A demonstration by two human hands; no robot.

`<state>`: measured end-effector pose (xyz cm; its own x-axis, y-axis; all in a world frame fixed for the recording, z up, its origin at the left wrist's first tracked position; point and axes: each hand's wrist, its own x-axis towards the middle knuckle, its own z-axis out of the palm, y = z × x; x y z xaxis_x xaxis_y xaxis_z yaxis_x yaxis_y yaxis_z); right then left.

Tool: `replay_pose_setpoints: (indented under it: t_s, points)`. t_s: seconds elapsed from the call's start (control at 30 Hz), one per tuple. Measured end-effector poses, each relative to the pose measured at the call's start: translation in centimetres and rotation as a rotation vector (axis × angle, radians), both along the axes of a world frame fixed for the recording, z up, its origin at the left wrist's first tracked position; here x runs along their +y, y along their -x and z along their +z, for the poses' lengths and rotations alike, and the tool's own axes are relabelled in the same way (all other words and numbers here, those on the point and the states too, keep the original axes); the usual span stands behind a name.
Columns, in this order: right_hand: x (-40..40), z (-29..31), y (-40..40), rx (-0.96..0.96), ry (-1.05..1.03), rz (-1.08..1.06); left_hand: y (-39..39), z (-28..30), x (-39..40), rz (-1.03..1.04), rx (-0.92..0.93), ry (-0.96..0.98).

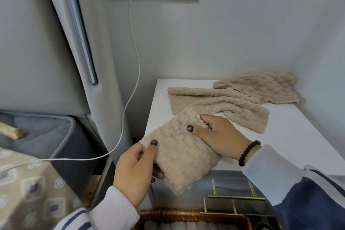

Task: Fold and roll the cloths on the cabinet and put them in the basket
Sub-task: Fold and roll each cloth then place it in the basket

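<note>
While the left hand [137, 170] pinches the folded cloth [183, 152] at the cabinet [291, 136] edge, the right hand [218, 136] presses flat on it, likely steadying it for rolling above the basket [192, 215].

One head-worn wide-angle view looks forward and down, close over the white cabinet [280, 136] toward the wall corner.
</note>
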<state>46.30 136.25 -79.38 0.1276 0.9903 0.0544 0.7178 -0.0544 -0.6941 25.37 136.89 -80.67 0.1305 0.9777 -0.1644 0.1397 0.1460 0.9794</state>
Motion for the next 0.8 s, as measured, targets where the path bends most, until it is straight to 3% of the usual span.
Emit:
replay_pose_setpoints:
  t_s: [0.13, 0.27, 0.33, 0.6, 0.8]
  points:
    - [0.9, -0.3, 0.9, -0.072, 0.033, -0.036, 0.9, -0.5, 1.5, -0.012, 0.209, -0.093]
    - [1.7, -0.7, 1.4, -0.173, 0.092, -0.093, 1.8, -0.4, 3.0, -0.125, 0.68, -0.291]
    - [1.9, -0.7, 1.6, -0.19, 0.1, -0.117, 1.9, -0.1, 3.4, -0.123, 0.798, -0.336]
    - [1.2, -0.3, 1.9, -0.257, 0.177, -0.193, 0.9, -1.3, 4.5, -0.119, 0.847, -0.627]
    - [-1.3, 0.5, 0.3, -0.108, 0.263, -0.257, -1.8, -1.4, 6.2, -0.171, 0.687, -0.614]
